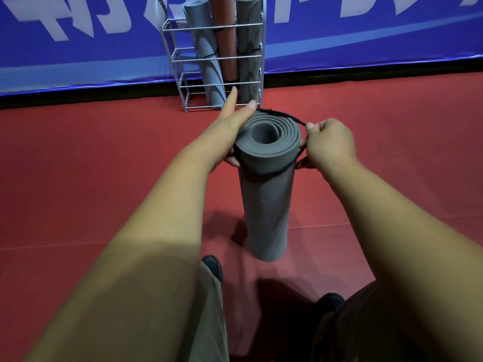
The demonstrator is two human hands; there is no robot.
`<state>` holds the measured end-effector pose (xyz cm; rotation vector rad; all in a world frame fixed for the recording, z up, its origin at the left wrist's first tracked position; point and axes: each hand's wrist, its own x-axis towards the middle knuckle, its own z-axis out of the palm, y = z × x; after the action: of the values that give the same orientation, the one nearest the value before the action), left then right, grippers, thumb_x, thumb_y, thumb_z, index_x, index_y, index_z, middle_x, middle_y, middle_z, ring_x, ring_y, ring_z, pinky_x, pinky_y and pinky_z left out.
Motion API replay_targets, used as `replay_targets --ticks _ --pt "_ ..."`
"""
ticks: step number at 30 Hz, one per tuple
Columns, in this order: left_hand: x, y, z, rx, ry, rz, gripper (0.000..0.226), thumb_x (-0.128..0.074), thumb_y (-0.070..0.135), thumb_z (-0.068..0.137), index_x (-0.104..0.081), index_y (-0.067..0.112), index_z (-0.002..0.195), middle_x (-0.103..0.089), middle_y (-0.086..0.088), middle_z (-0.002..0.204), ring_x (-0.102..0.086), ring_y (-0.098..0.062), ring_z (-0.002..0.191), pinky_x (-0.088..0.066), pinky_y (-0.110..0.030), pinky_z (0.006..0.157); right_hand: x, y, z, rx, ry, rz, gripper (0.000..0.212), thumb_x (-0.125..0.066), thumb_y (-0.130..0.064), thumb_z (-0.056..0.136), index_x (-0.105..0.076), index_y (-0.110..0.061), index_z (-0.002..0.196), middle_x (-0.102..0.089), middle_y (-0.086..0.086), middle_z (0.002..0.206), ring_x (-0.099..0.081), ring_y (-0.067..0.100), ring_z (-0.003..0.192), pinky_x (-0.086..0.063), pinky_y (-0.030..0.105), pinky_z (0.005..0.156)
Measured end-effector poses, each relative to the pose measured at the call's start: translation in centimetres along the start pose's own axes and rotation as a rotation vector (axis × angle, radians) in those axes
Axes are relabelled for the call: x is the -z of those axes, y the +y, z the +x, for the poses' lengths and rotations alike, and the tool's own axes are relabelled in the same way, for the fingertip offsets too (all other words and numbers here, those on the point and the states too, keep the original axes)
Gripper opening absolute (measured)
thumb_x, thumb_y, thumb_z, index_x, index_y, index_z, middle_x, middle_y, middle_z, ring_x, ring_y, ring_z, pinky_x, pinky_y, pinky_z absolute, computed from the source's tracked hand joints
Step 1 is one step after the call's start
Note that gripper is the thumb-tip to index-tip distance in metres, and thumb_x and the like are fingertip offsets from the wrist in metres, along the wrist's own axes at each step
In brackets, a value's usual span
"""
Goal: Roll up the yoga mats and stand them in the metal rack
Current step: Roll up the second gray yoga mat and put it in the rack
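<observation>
A rolled grey yoga mat (266, 205) stands upright on the red floor in front of me. A black elastic strap (285, 116) loops round its top end. My left hand (232, 124) holds the mat's top on the left, thumb across the rim, forefinger pointing away. My right hand (329, 145) pinches the strap at the mat's right side and pulls it outward. Behind stands the metal rack (222, 57) with two grey rolled mats (209, 61) and one reddish-brown mat (227, 40) upright in it.
A blue banner with white lettering (78, 35) runs along the wall behind the rack. The red floor mat (104, 158) has a seam running across near the mat's base. My shoes (213, 265) and trouser legs show at the bottom.
</observation>
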<state>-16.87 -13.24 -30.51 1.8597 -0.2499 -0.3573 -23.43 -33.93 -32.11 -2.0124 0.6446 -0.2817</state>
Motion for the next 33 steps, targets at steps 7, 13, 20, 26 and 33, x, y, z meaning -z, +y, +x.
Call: replay_targets --ticks 7,13,20,26,33 --pt "0.2 -1.8 0.3 0.376 -0.023 -0.132 0.078 -0.013 0.083 0.101 -0.06 0.026 0.076 -0.039 0.006 0.056 -0.035 -0.009 0.041 -0.051 -0.024 0.048 -0.9 0.4 0.6 -0.241 -0.25 0.012 0.027 -0.052 -0.004 0.107 -0.065 0.003 0.084 -0.072 0.017 0.065 -0.074 0.038 0.062 -0.066 0.06 0.07" --pt "-0.4 -5.2 1.4 0.443 -0.001 -0.089 0.023 -0.042 0.03 0.104 -0.057 0.023 0.088 -0.044 0.003 0.071 -0.04 -0.014 0.053 -0.056 -0.028 0.051 -3.9 2.2 0.9 -0.298 -0.318 -0.013 0.024 -0.049 0.009 0.101 -0.057 -0.005 0.082 -0.071 0.031 0.102 -0.071 0.042 0.083 -0.063 0.067 0.078" --pt "-2.3 -9.3 2.6 0.333 0.01 -0.018 0.036 -0.042 0.011 0.105 -0.067 0.027 0.125 -0.077 -0.002 0.092 -0.068 -0.021 0.075 -0.063 -0.041 0.077 -5.7 5.1 1.8 -0.335 -0.262 -0.067 0.017 -0.051 0.012 0.097 -0.056 -0.003 0.098 -0.066 0.027 0.093 -0.072 0.046 0.079 -0.061 0.072 0.067" --pt "-2.8 -11.1 4.2 0.319 0.035 -0.133 0.032 -0.049 -0.005 0.104 -0.073 0.005 0.122 -0.08 -0.017 0.107 -0.076 -0.029 0.087 -0.068 -0.04 0.075 -6.8 9.2 2.7 -0.396 -0.264 0.006 0.013 -0.044 -0.006 0.104 -0.053 -0.015 0.103 -0.063 0.022 0.109 -0.062 0.034 0.07 -0.061 0.068 0.057" --pt "-1.7 -11.8 5.7 0.369 0.074 -0.033 0.035 -0.056 -0.019 0.092 -0.068 -0.008 0.122 -0.07 -0.028 0.095 -0.068 -0.031 0.072 -0.061 -0.031 0.055 -8.3 12.5 3.1 -0.302 -0.266 -0.017 0.009 -0.047 -0.018 0.106 -0.052 -0.014 0.101 -0.061 0.021 0.104 -0.06 0.033 0.072 -0.062 0.063 0.052"
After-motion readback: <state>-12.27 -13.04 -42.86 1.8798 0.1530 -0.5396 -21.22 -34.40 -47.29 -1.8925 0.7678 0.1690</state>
